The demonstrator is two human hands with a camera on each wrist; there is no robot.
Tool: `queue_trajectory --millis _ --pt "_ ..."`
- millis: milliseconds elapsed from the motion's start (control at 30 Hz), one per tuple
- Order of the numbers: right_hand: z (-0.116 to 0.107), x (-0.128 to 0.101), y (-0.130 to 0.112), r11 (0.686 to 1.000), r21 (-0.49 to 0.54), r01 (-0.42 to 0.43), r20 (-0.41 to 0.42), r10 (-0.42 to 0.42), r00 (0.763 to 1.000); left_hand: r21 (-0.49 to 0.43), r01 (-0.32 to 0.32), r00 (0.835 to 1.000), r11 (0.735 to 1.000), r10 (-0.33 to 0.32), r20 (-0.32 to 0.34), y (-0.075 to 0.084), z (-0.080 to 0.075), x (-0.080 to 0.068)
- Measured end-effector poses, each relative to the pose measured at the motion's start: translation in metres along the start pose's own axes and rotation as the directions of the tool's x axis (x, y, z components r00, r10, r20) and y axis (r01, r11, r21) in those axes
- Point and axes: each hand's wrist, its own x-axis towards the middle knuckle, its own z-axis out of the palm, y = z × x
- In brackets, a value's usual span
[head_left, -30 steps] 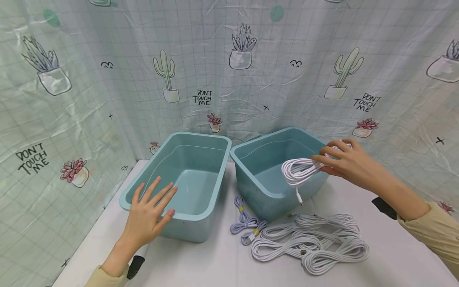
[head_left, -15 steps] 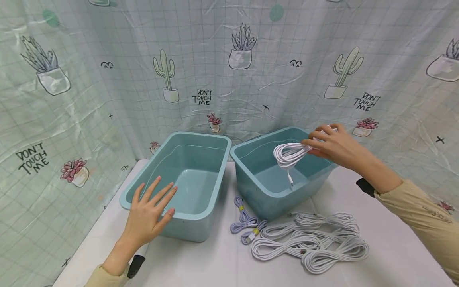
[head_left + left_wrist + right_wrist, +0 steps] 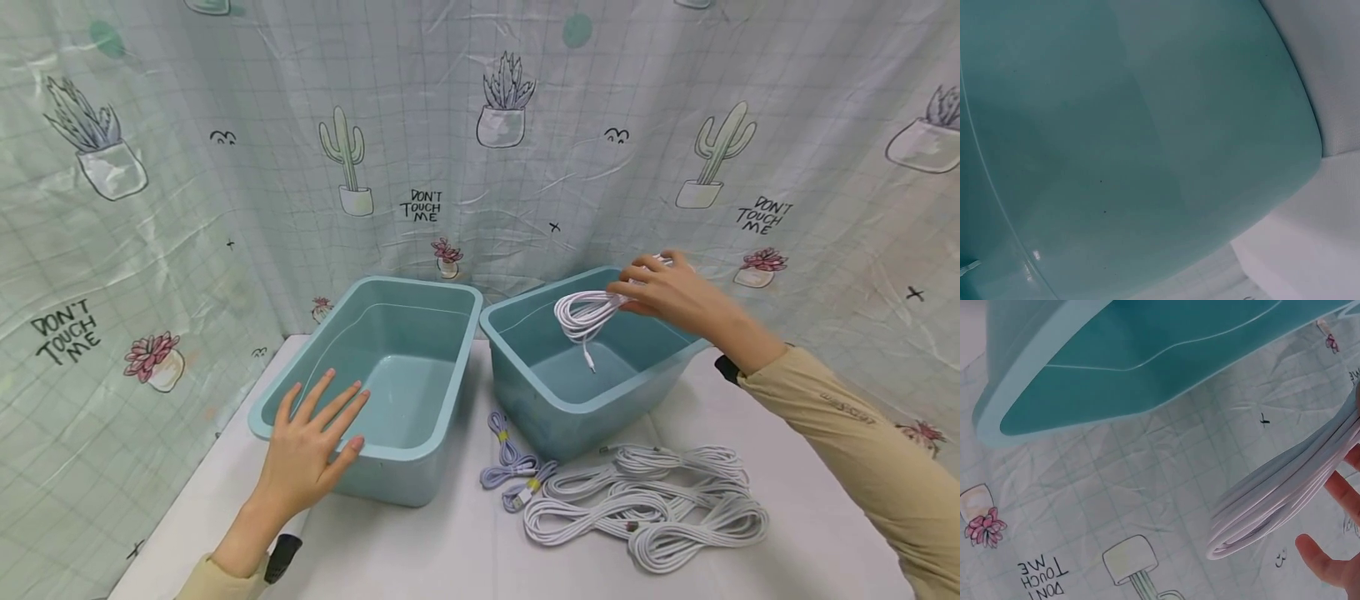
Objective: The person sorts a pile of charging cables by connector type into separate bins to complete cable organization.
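My right hand (image 3: 660, 287) grips a coiled white cable (image 3: 583, 312) and holds it over the inside of the right teal bin (image 3: 525, 379); a loose plug end dangles into the bin. In the right wrist view the cable's coil (image 3: 1279, 500) runs past my fingers (image 3: 1325, 562). My left hand (image 3: 311, 446) rests flat, fingers straight, on the front rim of the left teal bin (image 3: 450, 367). The left wrist view shows only that bin's wall (image 3: 1135, 156).
Several coiled white cables (image 3: 648, 508) lie on the white table (image 3: 420, 550) in front of the right bin. Two small purple cables (image 3: 513, 467) lie between the bins. A cactus-print curtain (image 3: 225, 167) hangs behind and on the left.
My right hand has carried the white cable up and leftward, from the right bin's front edge to above its interior. The left hand has stayed still.
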Motion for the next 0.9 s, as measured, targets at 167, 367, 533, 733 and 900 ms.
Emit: queue_trajectory --millis 167,367,533,733,900 --pt "0.009 0.007 0.002 1.0 -0.013 0.001 0.037 -0.001 0.999 0.003 0.018 0.999 1.0 -0.018 0.037 0.001 -0.002 -0.002" --pt "0.022 0.015 0.003 1.0 0.002 0.004 0.056 -0.005 0.998 0.006 0.021 0.999 1.0 -0.022 0.04 0.002 -0.003 -0.002" --pt "0.029 0.021 0.004 1.0 0.02 0.018 0.087 -0.02 0.996 0.002 0.022 0.999 1.0 -0.022 0.032 0.002 -0.004 -0.001" --pt "0.039 0.026 0.007 0.998 0.03 0.049 0.069 -0.051 0.996 0.0 0.023 0.999 1.0 -0.023 0.026 0.003 -0.004 0.0" --pt "0.045 0.029 0.007 0.998 0.043 0.043 0.089 -0.047 0.995 0.0 0.018 1.0 1.0 -0.018 0.016 0.003 -0.004 0.001"
